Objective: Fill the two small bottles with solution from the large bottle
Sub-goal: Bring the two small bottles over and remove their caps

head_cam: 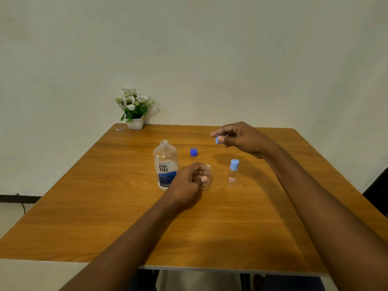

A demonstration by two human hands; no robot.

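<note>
Wooden bench (pixel 273 227). Left grip (pixel 189 182): curls round uncapped small bottle (pixel 207 176); open large bottle (pixel 165 164) just left. Right grip (pixel 241 137): pinches light-blue cap (pixel 217 139); capped small bottle (pixel 233 173) nearside. Best: set cap down, steady bottle upright.

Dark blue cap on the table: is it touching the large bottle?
Apart. The head view shows a strip of bare table between the dark blue cap and the large bottle.
</note>
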